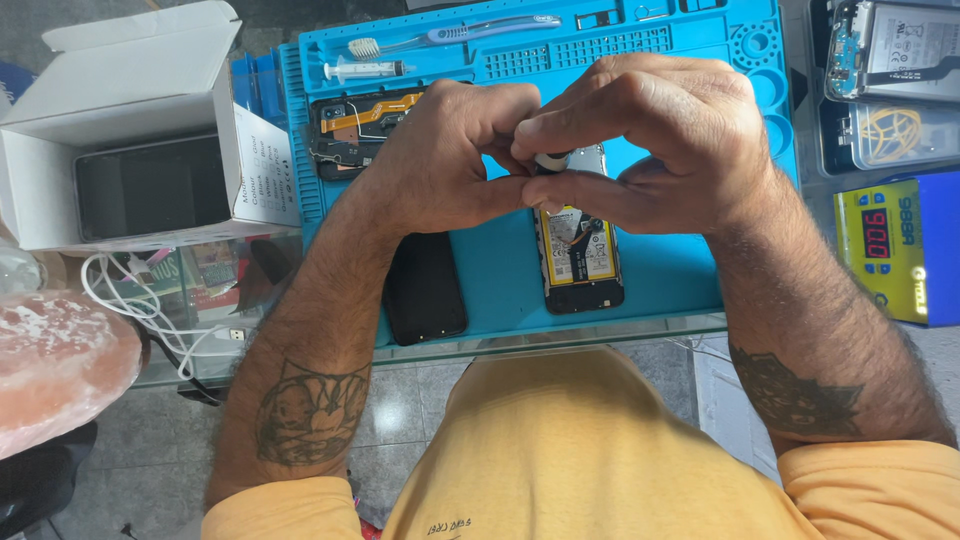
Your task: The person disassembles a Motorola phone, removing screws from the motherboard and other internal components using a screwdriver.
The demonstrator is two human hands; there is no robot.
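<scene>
Both hands pinching a small white piece over the open phone
I see my left hand (440,160) and right hand (650,140) clenched together on the white piece (550,160), above the opened phone (580,255) on the blue mat (500,270)

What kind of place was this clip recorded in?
Most likely a phone repair bench. An opened phone with its battery showing lies on a blue work mat, a syringe and toothbrush sit in the mat's tray, and a heating station with a red digital readout stands beside it.
</scene>
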